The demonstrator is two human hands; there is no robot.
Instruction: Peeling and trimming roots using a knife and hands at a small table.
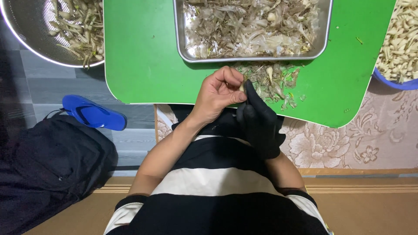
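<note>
Right at the near edge of the green surface [143, 65], the left hand [216, 96] curls its fingers and thumb together around a small pale clove [241, 88], of which only a sliver shows between the fingertips. The right hand [259, 126], in a black glove, meets it from the right; its grip is pressed together with the forefinger stretched up against the clove, and whether it holds a small tool cannot be told. Both hands hang over the edge of the surface, above the person's lap and striped black-and-white shirt [217, 182]. Just beyond the fingertips, on the surface near its near edge, lies a loose heap of papery skins and scraps [272, 80] with one whitish clove among them. Past that heap, at the far edge, stands a rectangular steel tray [180, 39] filled with more dry, greyish peelings. At the far left corner, a round metal colander [30, 35] overlaps the edge of the surface and holds stalks and trimmings. At the far right, a blue-rimmed bowl [392, 82] sits just off the surface, heaped with pale peeled cloves. Under the right part of the surface spreads a beige flower-patterned mat [374, 135]. On the grey floor to the left lie a blue sandal [93, 113] and, touching it, a black backpack [48, 165].
</note>
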